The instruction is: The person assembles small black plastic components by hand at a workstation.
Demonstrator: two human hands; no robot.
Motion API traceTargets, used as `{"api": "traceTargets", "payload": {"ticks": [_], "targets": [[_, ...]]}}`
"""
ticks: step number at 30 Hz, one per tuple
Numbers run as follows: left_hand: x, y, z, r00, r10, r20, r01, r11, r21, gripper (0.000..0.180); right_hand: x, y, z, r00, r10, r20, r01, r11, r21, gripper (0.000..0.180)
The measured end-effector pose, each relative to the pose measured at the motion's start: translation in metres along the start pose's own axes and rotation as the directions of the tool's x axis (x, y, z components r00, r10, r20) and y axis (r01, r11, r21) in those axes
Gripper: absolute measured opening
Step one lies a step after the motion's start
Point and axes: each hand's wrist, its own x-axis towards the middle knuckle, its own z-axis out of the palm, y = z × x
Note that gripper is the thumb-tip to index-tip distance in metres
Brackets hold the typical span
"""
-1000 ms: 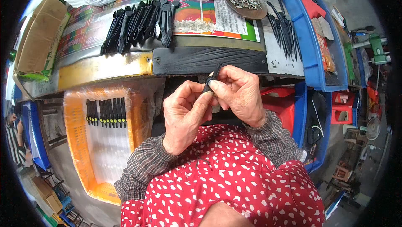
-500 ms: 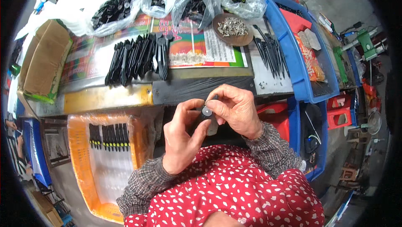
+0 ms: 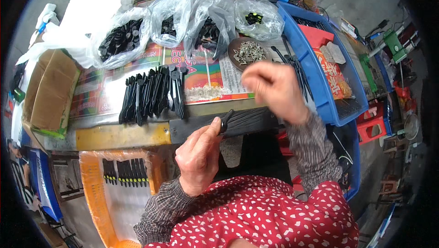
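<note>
Down near the bench's front edge, the left hand (image 3: 200, 156) is curled with thumb and fingertips pinched on a small black plastic part (image 3: 225, 121), which it holds up just over the dark strip (image 3: 247, 122) that runs along that edge. Its wrist bends upward from a checked sleeve coming in from below. The right hand (image 3: 273, 90) is raised farther out and to the right, blurred, palm down with fingers loosely bent; whether it pinches anything cannot be told. It hangs between the round brown dish of small metal screws (image 3: 248, 52), just beyond it, and the wall of the blue bin (image 3: 315, 81) close on its right, so room is tight on that side. Left of the hands, a row of finished black pieces (image 3: 153, 93) lies on coloured printed paper (image 3: 206, 76), with open bench between them and the right hand. Along the far edge stand clear bags of black parts (image 3: 121, 37). At far left sits a cardboard box (image 3: 48, 93); below the bench on the near left, an orange tray (image 3: 93, 188) holds more black pieces.
</note>
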Motion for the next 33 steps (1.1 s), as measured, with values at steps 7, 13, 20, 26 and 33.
{"api": "traceTargets", "payload": {"ticks": [7, 13, 20, 26, 33], "targets": [[0.002, -0.003, -0.005, 0.986, -0.146, 0.083, 0.159, 0.971, -0.180, 0.026, 0.112, 0.088, -0.064, 0.939, -0.266, -0.216, 0.079, 0.782, -0.619, 0.017], [0.002, -0.006, -0.012, 0.976, -0.194, 0.102, 0.211, 0.958, -0.196, 0.024, 0.168, 0.138, -0.062, 0.972, -0.169, -0.165, -0.043, 0.560, -0.828, 0.016], [0.004, -0.009, -0.012, 0.972, -0.203, 0.119, 0.223, 0.956, -0.192, 0.026, 0.186, 0.155, -0.057, 0.997, 0.013, -0.077, -0.070, 0.578, -0.813, 0.016], [0.005, -0.008, -0.013, 0.969, -0.211, 0.130, 0.234, 0.953, -0.195, 0.025, 0.193, 0.167, -0.052, 0.995, 0.076, -0.059, -0.092, 0.589, -0.803, 0.018], [0.004, -0.009, -0.012, 0.969, -0.213, 0.124, 0.233, 0.956, -0.180, 0.025, 0.188, 0.163, -0.055, 0.998, 0.023, -0.066, -0.067, 0.586, -0.808, 0.022]]}}
